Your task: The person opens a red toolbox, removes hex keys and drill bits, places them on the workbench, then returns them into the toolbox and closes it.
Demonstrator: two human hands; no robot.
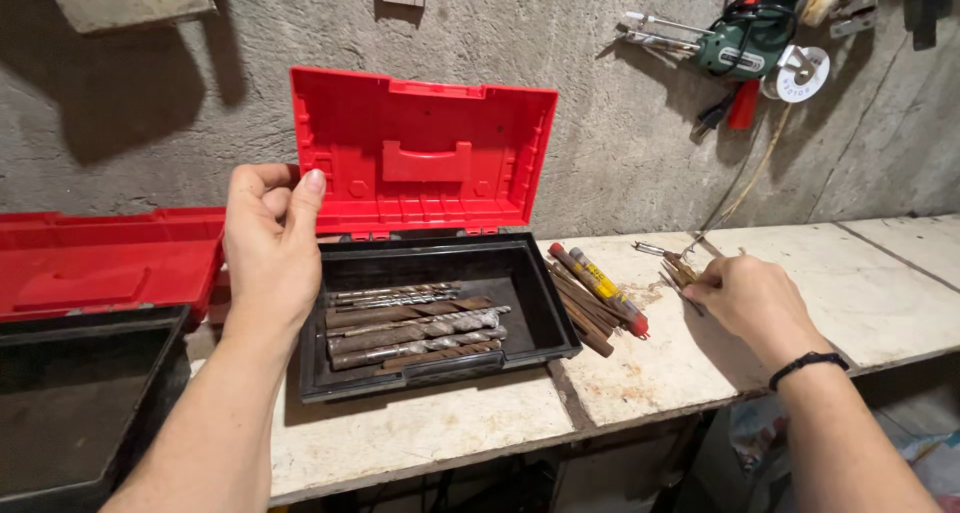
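A black toolbox (545,313) with its red lid (420,153) standing open sits on the workbench. Several long rusty drill bits (415,331) lie inside it. My left hand (268,248) hovers over the box's left rim, fingers curled loosely, holding nothing. My right hand (745,298) reaches to the right of the box and grips a few thin bits (675,271) lying on the bench. A pile of rusty bits (590,298), one with a red and yellow sleeve, rests between the box and my right hand.
A second black box with a red lid (100,263) stands open at the far left. A green power tool (745,38) and cables hang on the concrete wall at the upper right. The worn white workbench (870,293) runs on to the right.
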